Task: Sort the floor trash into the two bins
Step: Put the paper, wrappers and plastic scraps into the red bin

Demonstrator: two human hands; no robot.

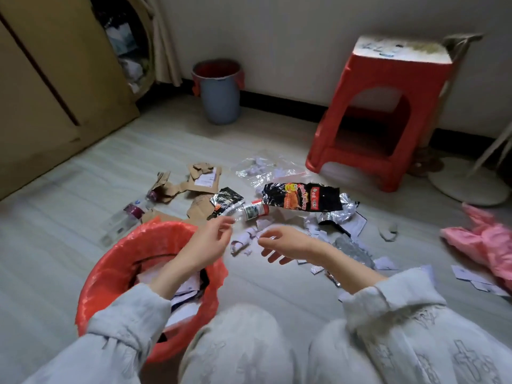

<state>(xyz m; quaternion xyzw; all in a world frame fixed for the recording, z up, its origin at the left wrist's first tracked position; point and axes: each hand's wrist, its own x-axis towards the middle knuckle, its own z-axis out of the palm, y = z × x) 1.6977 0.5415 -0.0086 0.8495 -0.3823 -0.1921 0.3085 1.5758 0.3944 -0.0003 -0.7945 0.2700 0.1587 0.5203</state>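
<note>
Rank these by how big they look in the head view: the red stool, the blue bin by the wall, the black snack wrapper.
1. red stool
2. blue bin, though it stands farther away
3. black snack wrapper

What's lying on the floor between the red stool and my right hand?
In the head view, a black snack wrapper, crumpled foil and paper scraps lie between stool and right hand.

Red stool [382, 87], brown cabinet [41, 87]

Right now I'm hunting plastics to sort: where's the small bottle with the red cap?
In the head view, the small bottle lies on the floor mid-frame, just beyond the left hand, beside the black snack wrapper.
</note>
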